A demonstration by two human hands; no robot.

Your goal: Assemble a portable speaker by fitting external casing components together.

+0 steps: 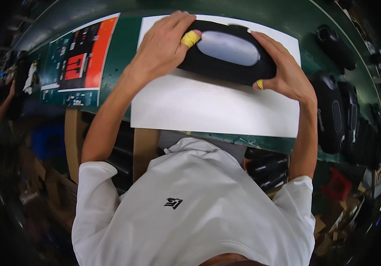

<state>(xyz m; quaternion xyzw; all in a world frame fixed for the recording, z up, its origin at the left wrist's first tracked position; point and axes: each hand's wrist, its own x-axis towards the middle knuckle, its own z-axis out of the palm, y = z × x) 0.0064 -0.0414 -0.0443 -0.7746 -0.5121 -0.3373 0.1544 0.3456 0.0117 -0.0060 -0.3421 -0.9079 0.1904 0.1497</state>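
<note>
A black, rounded portable speaker with a smooth grey oval panel lies tilted slightly over a white sheet. My left hand grips its left end, fingers over the far edge and thumb on top next to the panel. Yellow tape wraps that thumb. At the other end, my right hand is closed around the speaker, its fingers along the far side and its yellow-taped thumb at the near edge. The speaker's underside is hidden, so I cannot tell whether it touches the sheet.
Several similar black speakers stand along the right of the green bench. A printed orange and black sheet lies at left. Below the front edge are cardboard boxes with black cylindrical items, and a red stool at right.
</note>
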